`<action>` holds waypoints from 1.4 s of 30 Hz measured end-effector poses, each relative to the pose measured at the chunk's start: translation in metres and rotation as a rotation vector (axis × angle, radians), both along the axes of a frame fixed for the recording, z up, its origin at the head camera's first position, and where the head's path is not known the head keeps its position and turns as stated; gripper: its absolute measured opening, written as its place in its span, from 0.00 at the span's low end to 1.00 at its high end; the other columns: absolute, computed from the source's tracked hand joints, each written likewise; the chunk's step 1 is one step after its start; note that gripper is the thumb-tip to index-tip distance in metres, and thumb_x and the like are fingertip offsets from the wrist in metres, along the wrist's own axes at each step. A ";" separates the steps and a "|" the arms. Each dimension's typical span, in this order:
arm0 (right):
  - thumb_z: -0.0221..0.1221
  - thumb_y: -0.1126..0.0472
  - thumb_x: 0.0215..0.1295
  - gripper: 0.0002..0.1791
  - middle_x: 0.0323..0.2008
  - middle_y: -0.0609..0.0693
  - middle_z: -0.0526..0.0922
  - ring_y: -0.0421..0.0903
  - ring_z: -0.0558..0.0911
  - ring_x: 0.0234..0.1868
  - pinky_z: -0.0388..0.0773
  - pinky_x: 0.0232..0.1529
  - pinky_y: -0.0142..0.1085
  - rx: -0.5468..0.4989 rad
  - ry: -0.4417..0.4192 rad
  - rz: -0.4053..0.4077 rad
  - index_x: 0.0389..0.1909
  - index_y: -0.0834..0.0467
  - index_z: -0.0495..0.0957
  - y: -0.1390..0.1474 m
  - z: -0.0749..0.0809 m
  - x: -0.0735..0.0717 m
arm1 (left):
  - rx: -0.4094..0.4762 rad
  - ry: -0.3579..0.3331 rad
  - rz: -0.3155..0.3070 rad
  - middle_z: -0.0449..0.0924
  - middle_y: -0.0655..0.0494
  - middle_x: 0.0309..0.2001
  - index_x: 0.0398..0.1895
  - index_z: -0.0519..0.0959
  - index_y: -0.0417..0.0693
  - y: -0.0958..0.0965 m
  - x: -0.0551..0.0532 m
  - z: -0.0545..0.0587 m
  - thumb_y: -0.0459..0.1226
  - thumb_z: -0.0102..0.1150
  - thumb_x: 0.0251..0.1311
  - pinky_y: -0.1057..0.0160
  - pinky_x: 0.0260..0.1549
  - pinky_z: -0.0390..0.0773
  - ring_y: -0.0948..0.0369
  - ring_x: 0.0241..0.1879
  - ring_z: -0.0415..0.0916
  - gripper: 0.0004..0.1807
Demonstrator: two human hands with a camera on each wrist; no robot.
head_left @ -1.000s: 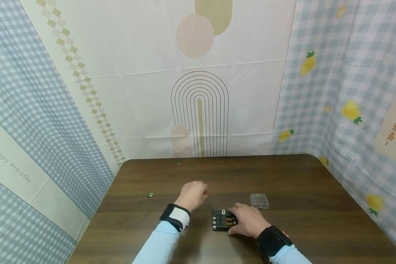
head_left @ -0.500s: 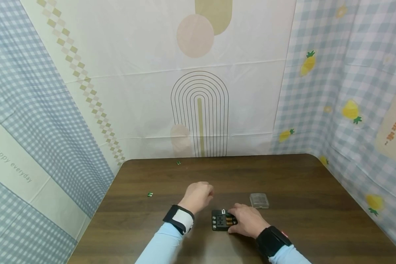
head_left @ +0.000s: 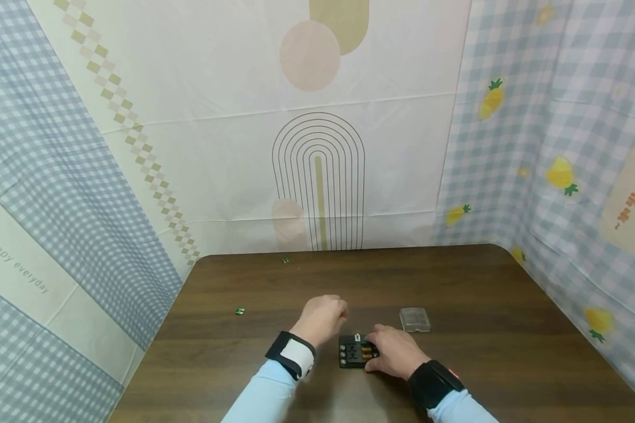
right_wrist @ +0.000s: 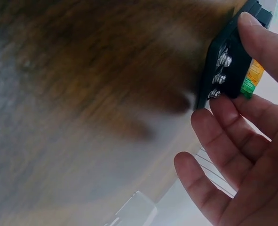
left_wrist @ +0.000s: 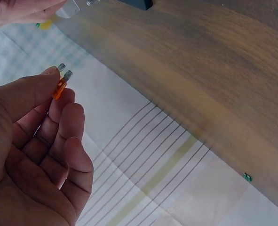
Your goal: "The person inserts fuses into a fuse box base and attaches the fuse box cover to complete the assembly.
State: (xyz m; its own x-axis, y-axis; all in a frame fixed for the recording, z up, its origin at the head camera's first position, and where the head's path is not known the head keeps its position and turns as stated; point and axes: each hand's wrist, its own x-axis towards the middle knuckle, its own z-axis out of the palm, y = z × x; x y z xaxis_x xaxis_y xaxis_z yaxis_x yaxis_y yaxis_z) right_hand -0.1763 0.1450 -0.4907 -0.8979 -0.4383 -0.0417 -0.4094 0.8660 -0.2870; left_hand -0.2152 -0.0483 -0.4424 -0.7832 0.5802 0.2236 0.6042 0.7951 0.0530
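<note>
A black fuse box (head_left: 350, 354) with silver screw terminals lies on the table in the head view. My right hand (head_left: 397, 351) grips it by its right end, thumb on one edge and fingers on the other. Orange fuses (right_wrist: 255, 71) and a green fuse (right_wrist: 247, 88) sit in it, as the right wrist view shows. Just left of and beyond the box is my left hand (head_left: 323, 318), held above the table. Between thumb and index finger it pinches an orange blade fuse (left_wrist: 59, 88), whose two metal prongs point away from the palm; the head view hides this fuse.
A clear plastic cover (head_left: 415, 319) lies beyond my right hand. One small green fuse (head_left: 240, 311) is on the left of the brown table (head_left: 201, 364), another green fuse (head_left: 286, 259) near its far edge. Patterned cloths (head_left: 402, 147) hang behind and beside the table.
My left hand has moved right, closer to the fuse box, with the orange fuse in its fingers. The right hand keeps its grip on the box, and the head view has shifted slightly.
</note>
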 end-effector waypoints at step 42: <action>0.77 0.50 0.45 0.26 0.33 0.46 0.76 0.46 0.78 0.33 0.78 0.36 0.47 -0.007 0.003 0.010 0.44 0.60 0.85 -0.001 0.001 -0.001 | 0.008 -0.204 -0.079 0.82 0.63 0.26 0.30 0.87 0.51 0.010 0.015 -0.013 0.36 0.68 0.60 0.73 0.27 0.74 0.71 0.22 0.71 0.03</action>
